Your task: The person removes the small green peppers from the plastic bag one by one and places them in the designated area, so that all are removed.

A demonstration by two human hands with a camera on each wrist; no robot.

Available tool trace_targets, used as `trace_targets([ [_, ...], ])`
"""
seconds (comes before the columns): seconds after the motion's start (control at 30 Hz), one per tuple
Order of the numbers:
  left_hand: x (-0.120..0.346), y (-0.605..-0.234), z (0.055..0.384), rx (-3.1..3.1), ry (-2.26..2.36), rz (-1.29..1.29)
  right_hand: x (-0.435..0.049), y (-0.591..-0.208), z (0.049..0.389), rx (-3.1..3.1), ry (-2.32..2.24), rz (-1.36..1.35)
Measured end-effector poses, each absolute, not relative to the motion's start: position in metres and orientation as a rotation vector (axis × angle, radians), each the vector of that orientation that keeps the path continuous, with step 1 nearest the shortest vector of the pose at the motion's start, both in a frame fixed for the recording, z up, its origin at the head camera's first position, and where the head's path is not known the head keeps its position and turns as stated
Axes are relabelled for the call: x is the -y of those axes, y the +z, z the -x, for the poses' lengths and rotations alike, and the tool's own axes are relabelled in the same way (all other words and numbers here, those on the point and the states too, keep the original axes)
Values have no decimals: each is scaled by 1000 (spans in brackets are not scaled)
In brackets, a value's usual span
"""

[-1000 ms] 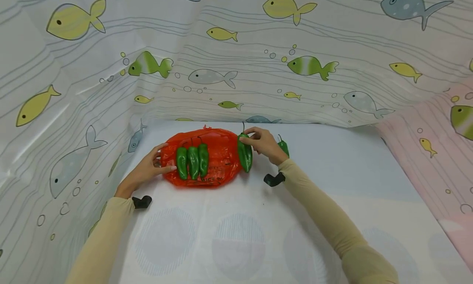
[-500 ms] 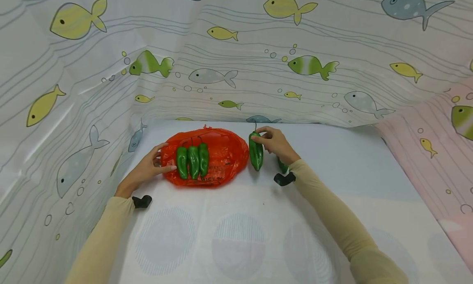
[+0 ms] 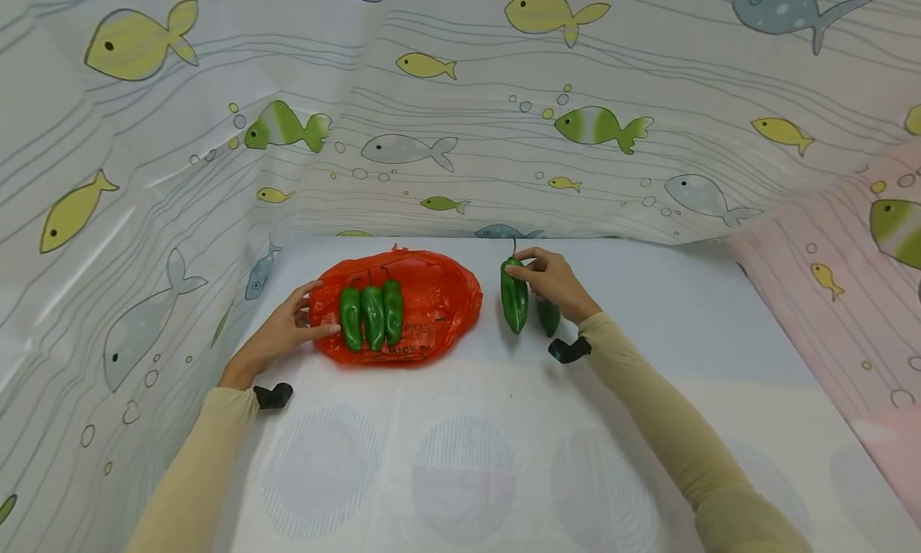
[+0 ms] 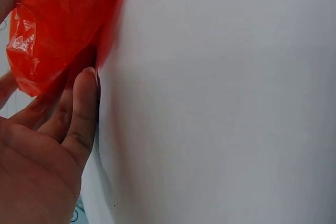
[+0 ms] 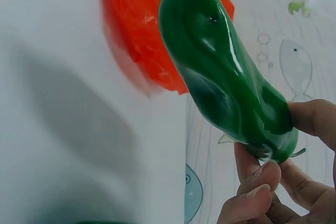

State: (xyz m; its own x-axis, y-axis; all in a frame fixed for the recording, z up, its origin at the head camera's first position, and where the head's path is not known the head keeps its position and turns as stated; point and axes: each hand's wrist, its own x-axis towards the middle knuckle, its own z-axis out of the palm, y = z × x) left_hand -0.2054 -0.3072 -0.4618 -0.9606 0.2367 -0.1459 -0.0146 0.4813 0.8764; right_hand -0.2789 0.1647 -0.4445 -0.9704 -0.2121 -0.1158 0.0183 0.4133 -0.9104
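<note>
My right hand pinches a glossy green pepper near its stem end. In the right wrist view, thumb and fingers close round that end of the pepper, and its shadow falls on the white surface. Three more green peppers lie side by side on the left part of a red plastic bag. My left hand grips the bag's left edge, thumb over the top and fingers beneath, as the left wrist view of the bag also shows.
Another green pepper lies just right of the held one, partly hidden by my right hand. Fish-printed sheeting rises behind and on both sides of the white table. Black wrist devices sit on both wrists.
My right hand has carried the pepper rightward, from the bag's right edge to a spot beside the other pepper. The left hand and the three peppers on the bag stay where they were.
</note>
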Motion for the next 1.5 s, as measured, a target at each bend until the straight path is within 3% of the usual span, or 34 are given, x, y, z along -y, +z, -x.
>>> trace_targets([
  [0.6, 309, -464, 208, -2476, 1474, -173, -207, -441, 274, -2460, -1617, 107],
  [1.5, 309, -466, 210, -2455, 1464, -162, -253, -469, 281, -2513, -1600, -72],
])
